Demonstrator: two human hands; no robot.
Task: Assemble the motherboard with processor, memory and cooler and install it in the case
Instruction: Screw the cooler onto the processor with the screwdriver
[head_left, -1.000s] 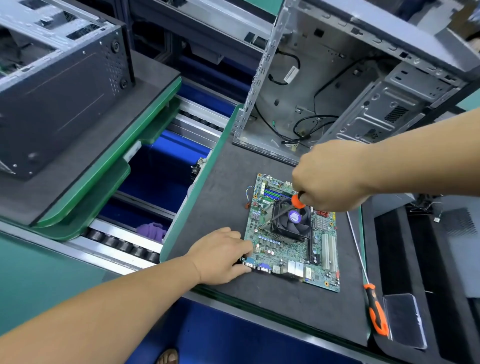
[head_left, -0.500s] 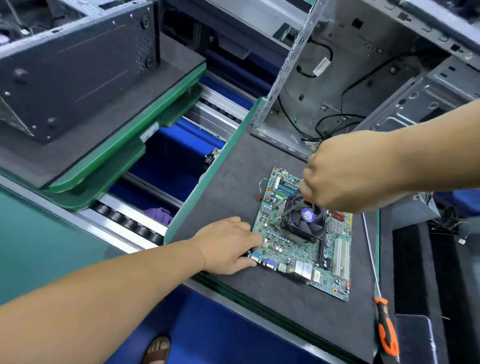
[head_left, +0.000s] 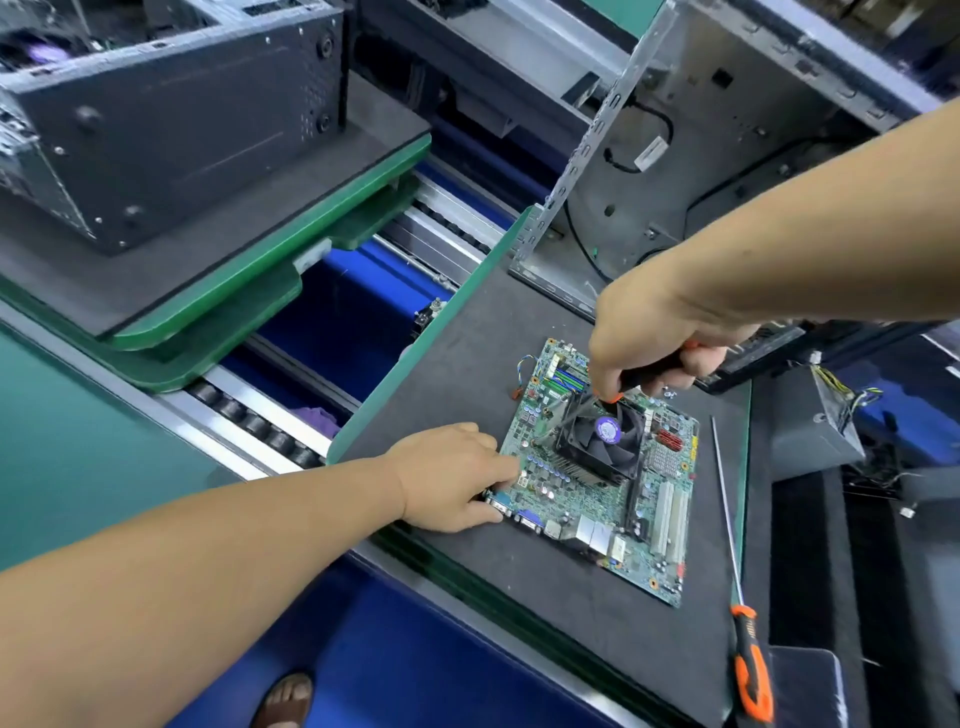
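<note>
The motherboard (head_left: 597, 467) lies flat on the dark mat of the table (head_left: 467, 374), just right of the frame's centre, with the cooler (head_left: 597, 441) seated on it and green memory sticks (head_left: 569, 375) visible near its upper edge. The right hand (head_left: 654, 332) is curled round a black-and-orange screwdriver (head_left: 618, 388), whose thin shaft slants down to the cooler's left corner. The left hand (head_left: 452, 475) pins the board's lower-left corner, fingers laid on top and thumb tucked at the edge by the rear ports.

This looks like the cooler being fastened down (the processor, presumably beneath it, cannot be seen). The next move probably calls for driving the remaining corner screws evenly while the board is kept from sliding, then lifting the board into the open case (head_left: 701, 156) at upper right, clear of its loose cables. A second, longer screwdriver (head_left: 748, 670) lies unused at lower right.
</note>
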